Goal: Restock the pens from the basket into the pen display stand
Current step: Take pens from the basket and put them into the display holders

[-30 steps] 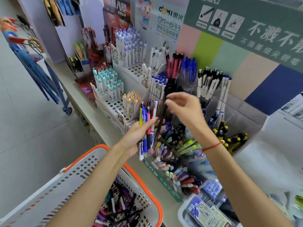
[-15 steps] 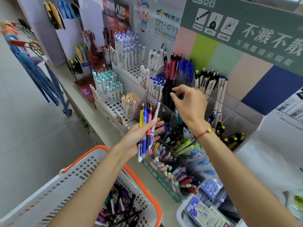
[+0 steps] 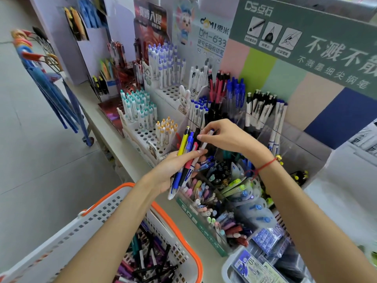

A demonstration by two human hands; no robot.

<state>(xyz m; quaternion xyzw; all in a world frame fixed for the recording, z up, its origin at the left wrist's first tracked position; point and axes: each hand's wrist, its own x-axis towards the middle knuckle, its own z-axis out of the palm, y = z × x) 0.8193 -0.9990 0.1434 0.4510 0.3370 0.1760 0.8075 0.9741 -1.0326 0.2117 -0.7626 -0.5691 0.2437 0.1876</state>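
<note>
My left hand (image 3: 173, 166) grips a bundle of pens (image 3: 186, 158), yellow, blue, red and white, held upright in front of the pen display stand (image 3: 302, 152). My right hand (image 3: 226, 137) reaches across and pinches the top of a white pen with a blue cap (image 3: 206, 139) in that bundle. The clear stand holds black, red, blue and white pens in its compartments. The white basket with an orange rim (image 3: 114, 203) sits at the lower left, with several loose pens (image 3: 146, 260) inside.
White tiered pen racks (image 3: 146, 131) stand to the left on the counter (image 3: 114, 137). A green-edged tray of mixed pens (image 3: 206, 213) sits below my hands, packaged refills (image 3: 253, 266) at the lower right. Umbrellas (image 3: 47, 84) hang at the far left.
My right hand has come down from the black pens in the stand to the bundle and now pinches a white pen. My left hand tilted the bundle slightly.
</note>
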